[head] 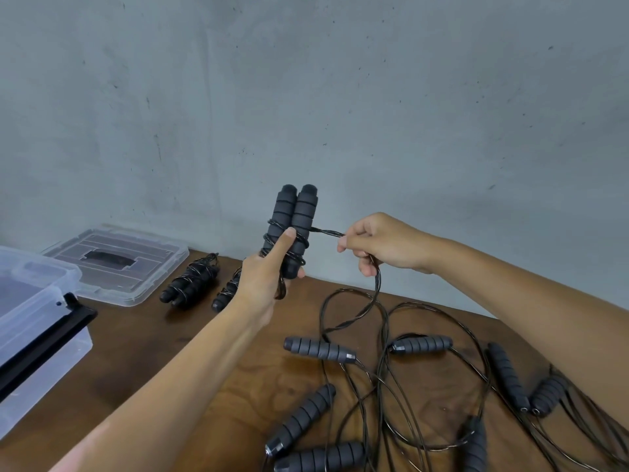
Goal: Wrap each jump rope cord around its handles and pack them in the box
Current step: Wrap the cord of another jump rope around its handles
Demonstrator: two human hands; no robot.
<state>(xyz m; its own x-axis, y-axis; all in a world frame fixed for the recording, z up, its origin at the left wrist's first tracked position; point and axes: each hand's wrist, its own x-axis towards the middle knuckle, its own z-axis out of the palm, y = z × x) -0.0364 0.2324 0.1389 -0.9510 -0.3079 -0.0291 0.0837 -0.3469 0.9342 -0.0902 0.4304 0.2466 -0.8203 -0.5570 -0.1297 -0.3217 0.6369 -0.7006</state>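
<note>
A big grey wall [340,97] stands behind the grip of the left hand [262,284] and goes high up above it. The wall has little dark spots and thin scratches all over. It looks rough, a bit like stone.

Under the grip is a brown wooden table [153,352]. Its far edge meets the wall just behind the grip. The wood is dark and shiny, with wavy lines in it below the grip and a bit to the right.

Far to the left of the grip, a see-through plastic lid [115,264] lies flat on the table, close to the wall. It has a dark slot in its middle.
</note>
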